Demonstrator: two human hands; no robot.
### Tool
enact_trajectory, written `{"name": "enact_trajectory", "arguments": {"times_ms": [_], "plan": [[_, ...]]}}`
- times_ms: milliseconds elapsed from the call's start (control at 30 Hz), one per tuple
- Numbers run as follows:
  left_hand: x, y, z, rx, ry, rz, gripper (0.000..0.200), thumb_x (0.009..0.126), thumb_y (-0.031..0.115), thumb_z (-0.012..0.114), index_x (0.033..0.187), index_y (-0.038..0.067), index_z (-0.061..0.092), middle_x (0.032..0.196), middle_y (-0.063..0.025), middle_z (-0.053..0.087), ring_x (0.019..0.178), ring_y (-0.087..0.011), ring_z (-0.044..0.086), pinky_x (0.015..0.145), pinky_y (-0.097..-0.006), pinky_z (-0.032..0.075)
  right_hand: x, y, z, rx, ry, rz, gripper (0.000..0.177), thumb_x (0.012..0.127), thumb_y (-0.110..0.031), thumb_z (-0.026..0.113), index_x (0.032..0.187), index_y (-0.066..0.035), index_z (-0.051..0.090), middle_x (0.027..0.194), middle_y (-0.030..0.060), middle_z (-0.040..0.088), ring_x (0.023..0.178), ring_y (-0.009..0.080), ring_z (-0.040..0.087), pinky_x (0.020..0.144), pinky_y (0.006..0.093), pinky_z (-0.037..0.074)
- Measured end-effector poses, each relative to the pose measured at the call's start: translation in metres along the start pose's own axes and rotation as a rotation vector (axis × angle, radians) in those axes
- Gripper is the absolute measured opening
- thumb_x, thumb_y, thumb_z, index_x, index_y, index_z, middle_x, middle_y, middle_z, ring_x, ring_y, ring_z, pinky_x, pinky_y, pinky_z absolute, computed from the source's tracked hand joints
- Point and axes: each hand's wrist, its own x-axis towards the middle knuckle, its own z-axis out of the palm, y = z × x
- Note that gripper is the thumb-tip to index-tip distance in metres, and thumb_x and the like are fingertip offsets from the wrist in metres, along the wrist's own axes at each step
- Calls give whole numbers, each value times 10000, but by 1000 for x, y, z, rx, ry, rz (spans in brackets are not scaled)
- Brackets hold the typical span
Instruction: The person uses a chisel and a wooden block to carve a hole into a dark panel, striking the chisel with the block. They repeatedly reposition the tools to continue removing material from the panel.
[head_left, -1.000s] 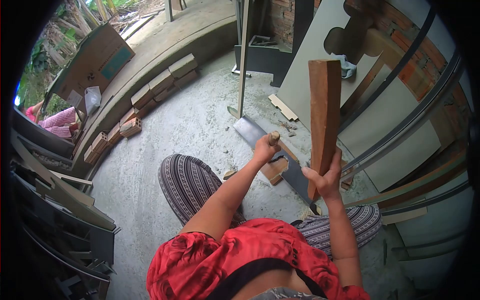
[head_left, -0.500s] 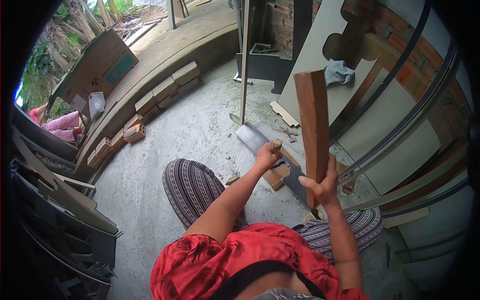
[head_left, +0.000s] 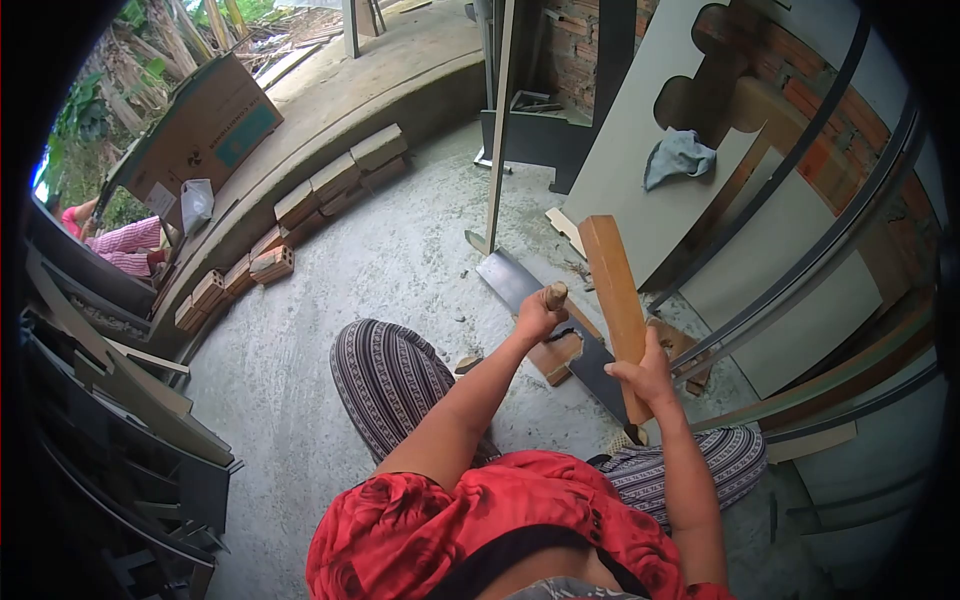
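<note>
My left hand [head_left: 541, 318] is closed around a wooden-handled tool [head_left: 555, 294], the rounded end of its handle pointing up. The tool's working end is hidden beneath my fist, over a dark grey board [head_left: 597, 372]. A ragged-edged notch shows in the board beside that hand. Under the board lies a brown wood piece [head_left: 553, 372]. In my right hand [head_left: 647, 376] is a thick wooden block [head_left: 612, 275], gripped near its lower end and leaning left at the top. The block's upper part stands to the right of the tool handle, apart from it.
Bricks [head_left: 300, 208] line a low concrete ledge at left, with a cardboard box [head_left: 190, 145] above. Another person's striped trouser leg [head_left: 125, 245] shows there. Stacked panels [head_left: 110, 370] stand at left. Pale boards [head_left: 800, 285] and a blue-grey cloth [head_left: 680, 158] are at right.
The wooden block has come down, and its top now leans further left toward the tool handle. My left hand stays nearly in place on the tool. The camera view has shifted slightly.
</note>
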Motion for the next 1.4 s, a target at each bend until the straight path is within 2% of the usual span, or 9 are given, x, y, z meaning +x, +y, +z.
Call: {"name": "enact_trajectory", "arguments": {"times_ms": [33,100,233,433,833,1033,1267,1300,1400], "plan": [[0,3,-4,-47,-29,-43,281,605,95,715,854,68,587,760,-26,620,707,-129,570,695,-309,467,2,5,0,0,3,-3,678,544,-269,770,1076,-16,432,959,212,608,892,354,605,778,401,476],[4,2,-9,-84,-11,-31,268,607,94,713,842,68,588,749,-22,612,702,-130,566,692,-304,466,4,14,4,-481,-73,174,734,534,-300,778,1104,4,431,1023,246,599,963,386,586,835,419,464],[21,-22,-16,-59,23,-53,226,602,109,724,781,57,596,723,-20,617,675,-137,579,651,-297,471,9,61,21,-685,-210,300,828,523,-335,784,1178,17,420,1075,244,592,1038,360,570,901,395,444],[39,-38,-29,-412,-27,-187,166,665,49,703,728,66,550,633,-19,559,500,-106,517,422,-257,406,12,73,32,-733,-394,488,851,534,-324,772,1201,-4,353,1096,216,590,1048,334,574,883,376,458],[60,-55,-49,-438,174,-412,224,646,106,689,804,30,550,662,-87,590,523,-205,611,411,-355,525,11,106,47,-623,-457,505,927,482,-318,829,1169,7,298,1121,273,552,1074,379,545,920,391,436],[41,-100,-68,-801,573,-734,389,679,91,671,1006,-25,493,825,-176,611,570,-307,631,433,-458,560,13,111,45,-592,-457,495,961,473,-327,841,1182,16,291,1133,286,539,1084,384,538,923,384,433],[37,-78,-54,-651,535,-567,458,669,116,681,1064,23,468,883,-169,590,630,-290,631,445,-441,567,15,101,43,-594,-458,482,925,490,-323,844,1185,-18,316,1150,247,551,1102,360,538,944,385,429],[36,-64,-46,-570,536,-531,413,658,135,701,1009,30,511,809,-131,600,621,-253,630,415,-367,543,16,102,44,-605,-448,476,919,490,-323,846,1180,-17,321,1148,246,552,1102,359,539,942,385,430],[33,-49,-19,-278,419,-342,295,625,178,725,826,17,581,716,-100,627,651,-227,632,536,-352,506,17,101,44,-608,-445,460,926,481,-332,851,1169,-5,325,1139,261,550,1092,369,542,933,386,433]]}}
